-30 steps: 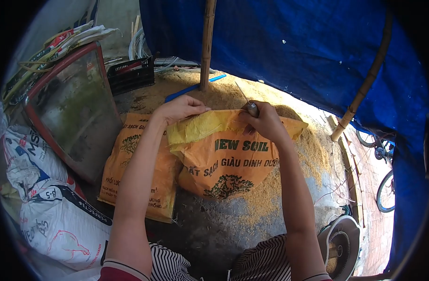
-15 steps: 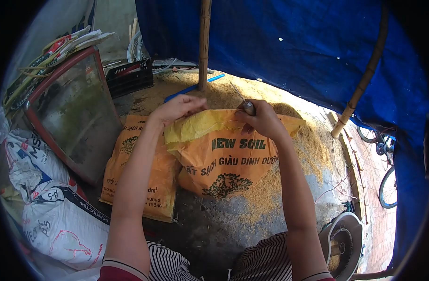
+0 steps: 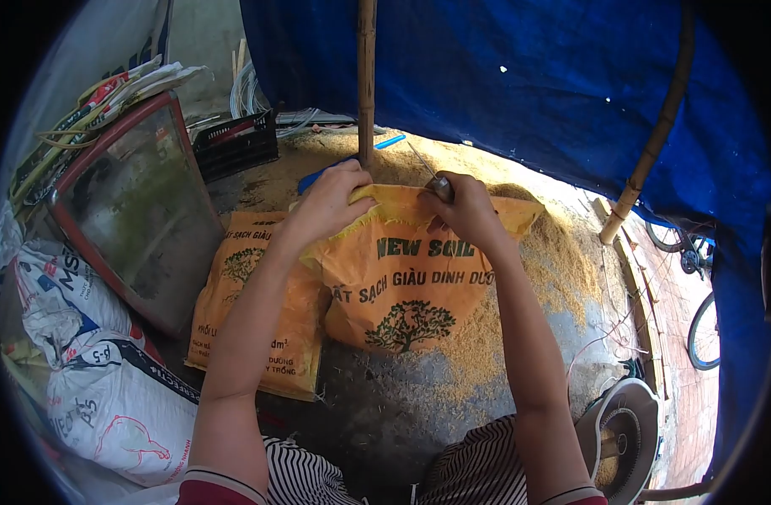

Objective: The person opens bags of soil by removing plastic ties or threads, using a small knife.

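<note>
An orange soil sack (image 3: pixel 402 286) with a yellow folded top and "NEW SOIL" print stands in front of me. My left hand (image 3: pixel 331 202) is closed on the left part of its top edge, thumb on the near side and fingers behind. In my right hand (image 3: pixel 459 209) is an awl (image 3: pixel 440 187), its thin metal shaft pointing up and away to the left. The lower fingers of that hand rest at the sack's yellow rim. A second orange sack (image 3: pixel 268 353) lies flat to the left, partly behind my left forearm.
Rice husks (image 3: pixel 562 261) are spread over the concrete floor behind and right of the sack. White printed bags (image 3: pixel 120 412) and a red-framed panel (image 3: pixel 141 202) stand left. A bamboo pole (image 3: pixel 366 84) rises ahead, near a black crate (image 3: pixel 234 147). A grey bucket (image 3: pixel 634 421) sits lower right.
My left hand has moved right and down onto the sack's top edge, thumb now in front of it. My right hand has shifted slightly left, the awl still in it.
</note>
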The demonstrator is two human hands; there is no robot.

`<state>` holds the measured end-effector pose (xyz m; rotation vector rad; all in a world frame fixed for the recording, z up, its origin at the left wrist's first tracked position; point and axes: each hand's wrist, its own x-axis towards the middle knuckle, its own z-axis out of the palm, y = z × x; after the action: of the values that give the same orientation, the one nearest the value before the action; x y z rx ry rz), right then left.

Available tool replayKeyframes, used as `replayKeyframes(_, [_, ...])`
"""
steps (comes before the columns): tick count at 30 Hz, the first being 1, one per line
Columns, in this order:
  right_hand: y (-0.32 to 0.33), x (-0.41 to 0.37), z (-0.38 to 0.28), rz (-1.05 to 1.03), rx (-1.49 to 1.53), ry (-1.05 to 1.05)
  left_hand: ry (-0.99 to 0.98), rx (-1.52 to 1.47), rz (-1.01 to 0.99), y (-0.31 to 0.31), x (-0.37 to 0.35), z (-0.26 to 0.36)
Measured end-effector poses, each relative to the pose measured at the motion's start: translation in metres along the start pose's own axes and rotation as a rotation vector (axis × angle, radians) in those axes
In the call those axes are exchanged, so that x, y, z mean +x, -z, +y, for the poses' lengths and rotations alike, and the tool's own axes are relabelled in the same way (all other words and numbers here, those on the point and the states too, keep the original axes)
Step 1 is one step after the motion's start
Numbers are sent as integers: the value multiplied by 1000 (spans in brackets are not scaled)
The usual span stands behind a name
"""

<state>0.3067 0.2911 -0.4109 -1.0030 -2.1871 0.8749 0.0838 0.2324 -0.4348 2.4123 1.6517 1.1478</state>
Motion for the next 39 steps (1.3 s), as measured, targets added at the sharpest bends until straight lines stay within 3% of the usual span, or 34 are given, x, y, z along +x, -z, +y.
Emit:
replayKeyframes(4, [0, 5, 9, 18, -23, 18, -23, -27, 21, 6, 0, -3])
replayKeyframes(10, [24, 1, 24, 49, -38, 32, 174, -103, -49, 18, -6, -11])
replayKeyframes(12, [44, -4, 31, 3, -110, -128, 231, -155, -59, 17, -7, -15])
replayKeyframes(18, [60, -9, 48, 84, -229, -172, 149, -104, -56, 11, 1, -11])
replayKeyframes(22, [66, -10, 47, 217, -255, -61, 103, -46, -65, 27, 8, 2])
replayKeyframes(24, [66, -9, 45, 261, -284, -40, 11, -46, 42, 34, 10, 11])
replayKeyframes(27, [63, -7, 47, 404, -102, 134, 19, -78, 126, 38, 14, 12])
replayKeyframes(29, [58, -1, 53, 512, -319, 221, 69, -14, 27, 42, 15, 9])
replayKeyframes(33, [64, 0, 77, 353, -322, 4, 162, 42, -186, 38, 8, -12])
replayKeyframes(36, [60, 4, 81, 463, -391, 136, 175, 96, -151, 40, 7, -14])
replayKeyframes(37, [55, -3, 50, 396, -212, -36, 182, 101, -151, 40, 6, -15])
replayKeyframes(39, [36, -7, 12, 281, -31, 25, 149, 1, -104, 39, 3, -18])
